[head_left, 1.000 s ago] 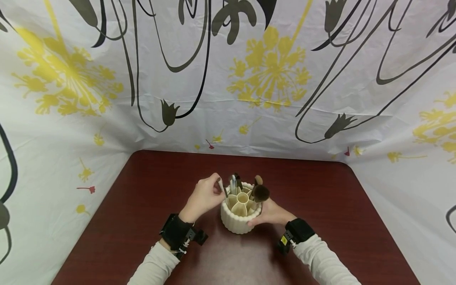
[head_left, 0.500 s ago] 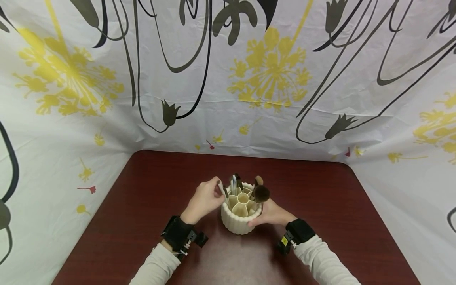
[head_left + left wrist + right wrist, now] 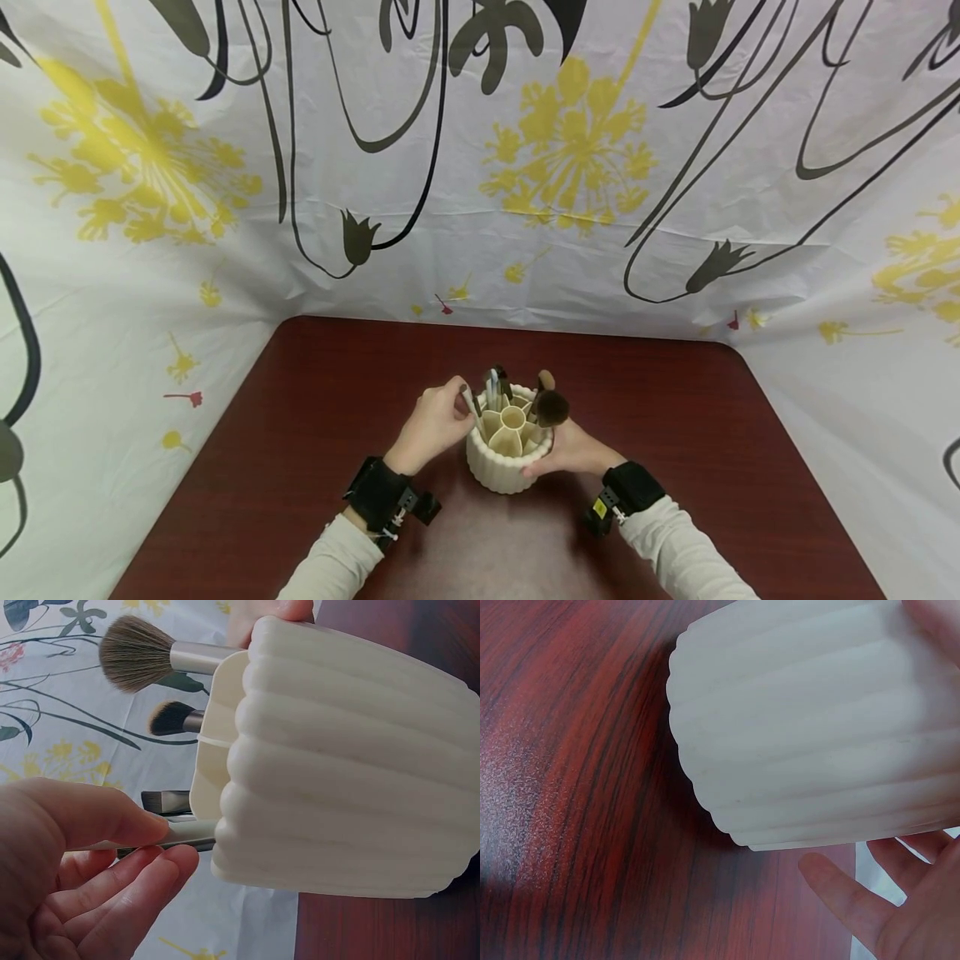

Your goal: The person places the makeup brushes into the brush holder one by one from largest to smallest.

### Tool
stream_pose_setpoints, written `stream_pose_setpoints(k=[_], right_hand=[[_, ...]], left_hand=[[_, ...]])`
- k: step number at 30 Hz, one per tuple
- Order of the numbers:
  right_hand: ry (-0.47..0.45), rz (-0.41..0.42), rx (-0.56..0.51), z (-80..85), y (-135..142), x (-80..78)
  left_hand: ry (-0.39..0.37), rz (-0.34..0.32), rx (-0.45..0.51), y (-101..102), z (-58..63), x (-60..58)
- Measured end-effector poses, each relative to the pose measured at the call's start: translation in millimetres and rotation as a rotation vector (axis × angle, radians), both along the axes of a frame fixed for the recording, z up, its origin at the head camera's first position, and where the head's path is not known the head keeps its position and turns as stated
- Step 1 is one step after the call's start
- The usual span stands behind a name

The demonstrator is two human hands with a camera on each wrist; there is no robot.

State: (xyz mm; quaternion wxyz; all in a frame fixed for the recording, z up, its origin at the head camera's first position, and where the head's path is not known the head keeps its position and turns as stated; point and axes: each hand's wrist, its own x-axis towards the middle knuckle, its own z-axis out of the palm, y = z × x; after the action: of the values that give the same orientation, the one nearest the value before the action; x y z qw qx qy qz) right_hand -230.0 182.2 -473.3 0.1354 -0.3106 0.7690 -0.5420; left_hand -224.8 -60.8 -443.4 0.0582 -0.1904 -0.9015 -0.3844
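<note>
A cream ribbed makeup brush holder [image 3: 501, 471] with petal-shaped compartments stands upright on the table. My left hand [image 3: 435, 421] is at its left rim, pinching a pale-handled makeup brush [image 3: 189, 832] between thumb and fingertips; the brush's lower end is hidden inside the holder. From the right, my right hand [image 3: 573, 448] grips the holder's side, thumb toward the front. In the right wrist view some fingers [image 3: 847, 896] stand a little off the wall. A large fluffy brush [image 3: 139, 654], a smaller dark brush [image 3: 172, 718] and a flat-tipped brush [image 3: 165, 801] stick out of the compartments.
The dark red wood-grain table [image 3: 360, 358] lies under both arms. White cloth [image 3: 420, 192] with yellow and grey flower prints hangs behind it and at the sides. A black wrist camera strap [image 3: 375, 492] is on the left wrist, another strap [image 3: 632, 485] on the right.
My left hand has sunk slightly toward the holder's rim, with the pinched brush lower in its compartment. The right hand and the holder look unmoved.
</note>
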Motion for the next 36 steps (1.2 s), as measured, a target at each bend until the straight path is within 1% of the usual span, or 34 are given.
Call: stream_pose_setpoints(k=[5, 12, 15, 19, 24, 29, 36], right_hand=[[0.006, -0.014, 0.014, -1.2, 0.6, 0.8], [0.023, -0.024, 0.027, -2.0, 0.9, 0.9], [0.026, -0.018, 0.016, -2.2, 0.6, 0.4], [0.024, -0.017, 0.001, -1.1, 0.4, 0.9], [0.014, -0.039, 0.035, -0.2, 1.1, 2.4], [0.021, -0.051, 0.055, 0.6, 0.8, 3.0], [0.062, -0.034, 0.038, -1.6, 1.3, 3.1]], left_hand=[[-0.005, 0.002, -0.007, 0.1, -1.3, -0.3], [0.055, 0.039, -0.001, -0.1, -1.3, -1.0], [0.054, 0.044, 0.013, -1.3, -0.3, -1.6], [0.048, 0.069, 0.005, -6.0, 1.2, -2.6], [0.035, 0.105, -0.019, -16.4, 0.8, -5.8], [0.012, 0.137, -0.045, -28.1, -9.0, -11.7], [-0.067, 0.193, -0.004, -41.7, -29.1, -22.9]])
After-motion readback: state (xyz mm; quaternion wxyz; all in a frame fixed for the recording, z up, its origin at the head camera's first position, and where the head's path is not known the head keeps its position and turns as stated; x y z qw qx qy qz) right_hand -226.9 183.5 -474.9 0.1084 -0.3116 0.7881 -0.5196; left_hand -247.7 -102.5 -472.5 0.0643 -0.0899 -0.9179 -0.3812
